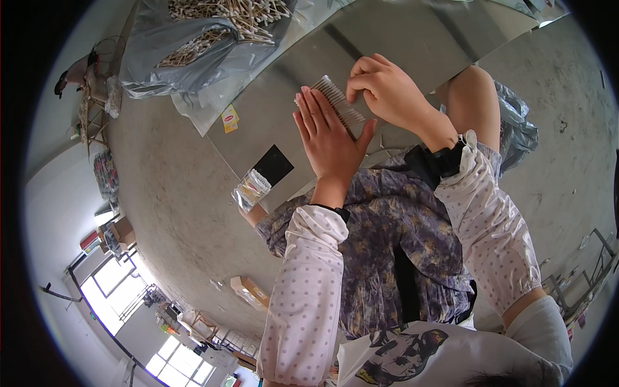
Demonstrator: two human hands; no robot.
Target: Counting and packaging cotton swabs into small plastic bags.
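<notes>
1. Left hand (pixel 330 138) – flat, fingers straight and held together, thumb out to the side. The palm presses against the near side of a row of cotton swabs (pixel 336 102); it grips nothing.
2. Right hand (pixel 385 90) – fingers curled, fingertips resting on the far end and top of the same row. Whether it pinches any swab or only presses on them, I cannot tell.
3. Row of cotton swabs – a short band of thin sticks lying side by side on the grey metal table (pixel 412 39), set between the two hands and touching both.
4. Both forearms wear pale dotted sleeve covers (pixel 308 290); a purple patterned garment lies across the lap beneath them.
5. Small clear packet of swabs (pixel 251 189) stands near the table's near edge, left of the left wrist and well apart from the hands. A black square (pixel 273 165) lies just beside it.
6. Grey plastic bag (pixel 187 51) at the table's far left, open, with a large loose heap of swabs (pixel 238 16) on top.
7. Yellow card (pixel 230 119) lies on a sheet of clear plastic below the bag.
8. A bare knee (pixel 474 97) shows right of the right hand.
</notes>
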